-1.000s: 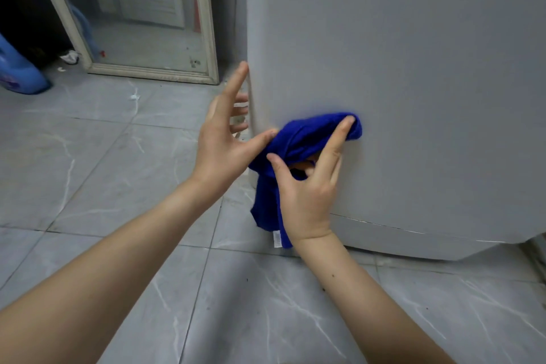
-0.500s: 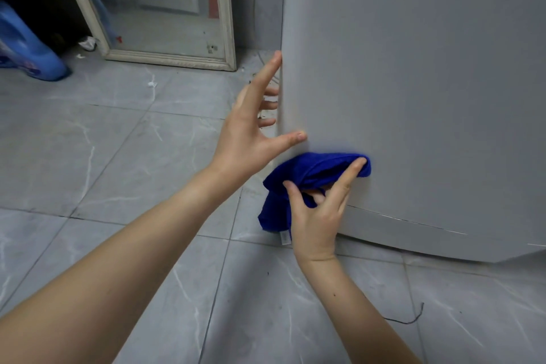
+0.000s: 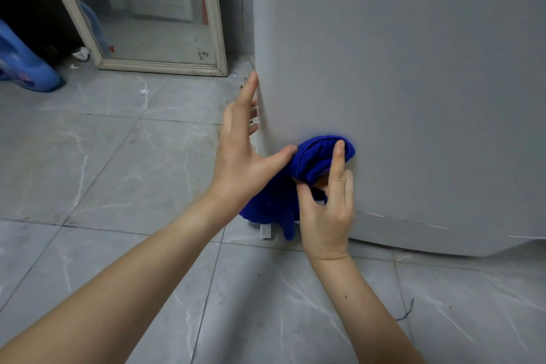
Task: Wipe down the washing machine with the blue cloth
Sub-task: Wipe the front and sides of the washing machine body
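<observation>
Two hands: right hand [image 3: 328,216] grip pinches one blue cloth [image 3: 316,156] on one washing machine [image 3: 413,68] (left hand [image 3: 239,151] splayed).

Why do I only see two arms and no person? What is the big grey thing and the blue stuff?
The camera sits on the person's head and looks down, so you see only their arms. The big grey thing is a washing machine standing on a tiled floor. The right hand holds a bunched blue cloth and presses it against the machine low down, to wipe it. The left hand is open, fingers touching the machine's corner. Behind, a framed mirror stands on the floor, and a blue plastic thing sits far left.
</observation>
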Available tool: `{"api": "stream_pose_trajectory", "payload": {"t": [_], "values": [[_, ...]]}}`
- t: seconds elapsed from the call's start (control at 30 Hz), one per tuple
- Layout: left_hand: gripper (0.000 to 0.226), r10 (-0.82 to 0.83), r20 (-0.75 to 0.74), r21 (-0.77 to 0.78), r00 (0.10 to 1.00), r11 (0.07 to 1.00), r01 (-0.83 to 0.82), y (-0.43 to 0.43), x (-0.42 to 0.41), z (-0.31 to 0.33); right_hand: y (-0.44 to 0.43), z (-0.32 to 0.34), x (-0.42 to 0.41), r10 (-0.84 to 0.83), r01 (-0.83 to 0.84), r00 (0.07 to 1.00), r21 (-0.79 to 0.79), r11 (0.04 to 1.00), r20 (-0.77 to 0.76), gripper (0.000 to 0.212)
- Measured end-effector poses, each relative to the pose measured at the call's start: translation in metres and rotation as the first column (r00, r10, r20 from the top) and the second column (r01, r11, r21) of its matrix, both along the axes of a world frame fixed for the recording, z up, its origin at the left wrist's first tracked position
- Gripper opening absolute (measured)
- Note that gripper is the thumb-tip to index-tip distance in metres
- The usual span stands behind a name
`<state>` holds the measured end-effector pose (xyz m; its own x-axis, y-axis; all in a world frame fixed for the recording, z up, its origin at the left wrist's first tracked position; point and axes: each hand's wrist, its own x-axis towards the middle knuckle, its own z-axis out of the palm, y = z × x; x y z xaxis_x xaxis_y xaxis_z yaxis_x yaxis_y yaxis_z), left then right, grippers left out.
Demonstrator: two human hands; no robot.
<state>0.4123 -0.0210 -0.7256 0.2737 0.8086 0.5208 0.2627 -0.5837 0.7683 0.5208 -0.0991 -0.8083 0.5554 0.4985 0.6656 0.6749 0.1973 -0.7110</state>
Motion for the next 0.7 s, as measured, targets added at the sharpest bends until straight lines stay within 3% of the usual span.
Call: {"api": "stream_pose_trajectory", "payload": {"t": [0.03, 0.1, 0.2, 0.27, 0.33, 0.63, 0.7], "values": [[0.113, 0.029, -0.019, 0.015, 0.999, 0.999, -0.028, -0.005, 0.004, 0.0, -0.004, 0.001, 0.008, -0.061, 0.059, 0.995, 0.022, 0.998, 0.08, 0.081], [0.116, 0.134, -0.075, 0.1, 0.988, 0.987, -0.126, -0.015, 0.012, 0.002, -0.013, 0.008, 0.019, -0.108, 0.106, 0.992, 0.033, 0.994, 0.072, 0.081], [0.108, 0.323, -0.146, 0.368, 0.935, 0.895, -0.252, -0.023, 0.02, 0.009, -0.032, 0.018, 0.037, -0.125, 0.124, 0.991, 0.027, 0.992, 0.046, 0.082], [0.1, 0.377, -0.21, 0.578, 0.902, 0.792, -0.196, -0.024, 0.027, 0.013, -0.044, 0.023, 0.052, -0.127, 0.126, 0.992, 0.01, 0.992, 0.014, 0.086], [0.095, 0.386, -0.254, 0.689, 0.887, 0.716, -0.115, -0.026, 0.039, 0.015, -0.055, 0.026, 0.067, -0.135, 0.135, 0.99, -0.008, 0.991, -0.029, 0.089], [0.113, 0.361, -0.174, 0.6, 0.916, 0.777, -0.193, -0.046, 0.088, 0.002, -0.103, 0.026, 0.136, -0.265, 0.264, 0.954, -0.03, 0.964, -0.137, 0.095], [0.116, 0.337, -0.174, 0.58, 0.926, 0.794, -0.18, -0.049, 0.095, 0.002, -0.114, 0.027, 0.148, -0.288, 0.296, 0.924, -0.008, 0.955, -0.253, 0.093]]}}
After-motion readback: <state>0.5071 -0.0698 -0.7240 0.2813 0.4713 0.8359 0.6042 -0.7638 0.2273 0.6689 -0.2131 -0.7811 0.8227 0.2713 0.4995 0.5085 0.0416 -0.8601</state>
